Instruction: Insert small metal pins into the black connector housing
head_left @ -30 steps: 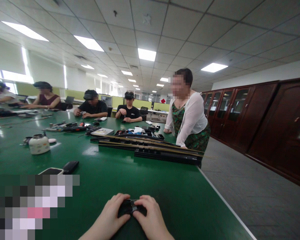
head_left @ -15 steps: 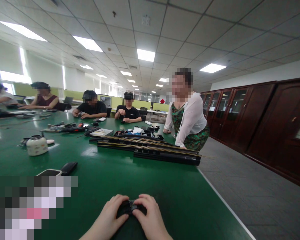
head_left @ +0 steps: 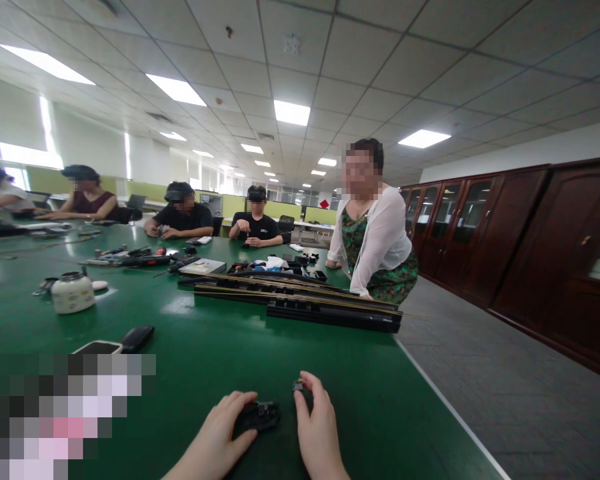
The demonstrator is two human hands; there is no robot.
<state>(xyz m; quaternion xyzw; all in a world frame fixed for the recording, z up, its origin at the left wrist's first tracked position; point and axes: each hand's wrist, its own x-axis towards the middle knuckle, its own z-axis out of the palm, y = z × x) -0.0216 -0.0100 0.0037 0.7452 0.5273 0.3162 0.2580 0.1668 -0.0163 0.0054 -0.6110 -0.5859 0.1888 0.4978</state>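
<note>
My left hand (head_left: 226,427) grips a black plastic part (head_left: 264,417) from its left side, low over the green table (head_left: 180,387). Grey, shiny detail shows on top of this part, but its kind is too small to make out. To the right, my right hand (head_left: 316,420) pinches a small grey block (head_left: 299,385) between thumb and forefinger. A gap separates the block from the black part. The lower side of the black part is hidden by its angle and my left fingers.
Long black rails (head_left: 335,319) with thin brass-coloured rods lie ahead. At left are a white jar (head_left: 73,293), a phone (head_left: 97,347) and a black case (head_left: 137,339). Tools (head_left: 145,257) lie further back. One person (head_left: 375,233) leans on the table; several others sit beyond.
My right hand has come off the black part and moved right and slightly away from me, carrying the small grey block. My left hand stays on the black part.
</note>
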